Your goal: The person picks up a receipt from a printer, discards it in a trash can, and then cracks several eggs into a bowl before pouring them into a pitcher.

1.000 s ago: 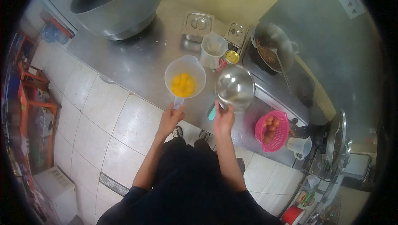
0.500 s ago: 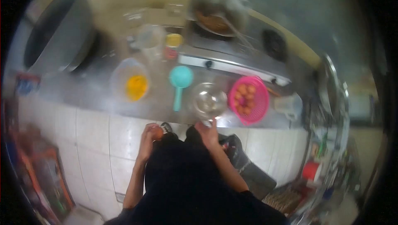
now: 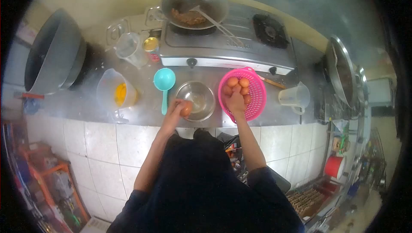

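My left hand is closed around a brown egg at the left rim of a round metal bowl. My right hand reaches into a pink plastic basket holding several brown eggs. Its fingers are bent against the eggs and seem closed on one, partly hidden by the hand. Left of the bowl lies a turquoise ladle-shaped scoop. Farther left, a translucent jug has orange-yellow contents that look like egg yolks.
Behind the basket stands a two-burner gas stove, bearing a wok with brown food and a spatula. A measuring jug stands at right, a can near the stove. A large dark pan leans at far left.
My left hand has risen from below the counter edge to the metal bowl with the egg. My right hand has moved from the counter edge into the pink basket. The camera view has shifted.
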The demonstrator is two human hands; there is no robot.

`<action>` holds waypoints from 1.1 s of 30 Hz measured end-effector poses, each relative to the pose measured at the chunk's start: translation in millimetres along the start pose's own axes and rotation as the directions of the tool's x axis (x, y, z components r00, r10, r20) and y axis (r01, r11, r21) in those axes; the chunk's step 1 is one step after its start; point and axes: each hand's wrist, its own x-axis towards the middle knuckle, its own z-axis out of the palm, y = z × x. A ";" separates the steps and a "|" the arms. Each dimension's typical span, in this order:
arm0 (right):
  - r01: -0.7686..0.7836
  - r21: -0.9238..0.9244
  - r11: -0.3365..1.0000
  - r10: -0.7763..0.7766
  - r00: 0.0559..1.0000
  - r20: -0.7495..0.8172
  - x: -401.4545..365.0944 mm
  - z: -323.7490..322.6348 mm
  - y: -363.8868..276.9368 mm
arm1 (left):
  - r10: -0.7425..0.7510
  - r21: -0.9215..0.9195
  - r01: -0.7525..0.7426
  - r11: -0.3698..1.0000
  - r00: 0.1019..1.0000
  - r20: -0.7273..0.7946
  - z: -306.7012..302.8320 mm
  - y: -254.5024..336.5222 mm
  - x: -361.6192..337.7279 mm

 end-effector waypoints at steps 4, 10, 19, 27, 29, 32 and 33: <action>0.046 0.196 0.979 -0.018 0.990 -0.142 27.9 33.5 32.2 | -0.036 -0.045 0.035 0.998 0.999 -0.013 19.2 -15.3 22.4; -0.048 0.331 0.942 0.057 0.998 -0.016 33.9 27.1 35.6 | -0.020 -0.089 0.026 0.996 0.998 0.061 27.8 -27.8 39.0; 0.250 0.626 0.739 -0.167 0.968 -0.189 -15.1 -27.6 8.1 | -0.038 -0.145 0.045 0.988 0.998 0.046 28.9 -20.2 34.9; 0.583 0.590 0.559 -0.506 0.803 -0.314 -88.9 -26.8 -70.4 | -0.040 -0.188 0.048 0.981 0.998 0.049 51.9 18.5 12.7; 0.593 0.603 0.533 -0.487 0.798 -0.355 -87.9 -21.0 -73.5 | -0.017 -0.160 0.029 0.987 0.997 0.073 45.4 18.5 15.1; 0.567 0.692 0.447 -0.421 0.816 -0.396 -92.2 -13.4 -73.0 | 0.007 -0.129 0.012 0.992 0.990 0.144 36.2 20.2 12.5; 0.513 0.730 0.451 -0.418 0.844 -0.335 -93.1 -9.6 -76.6 | 0.021 -0.121 -0.003 0.993 0.989 0.148 35.8 20.8 12.5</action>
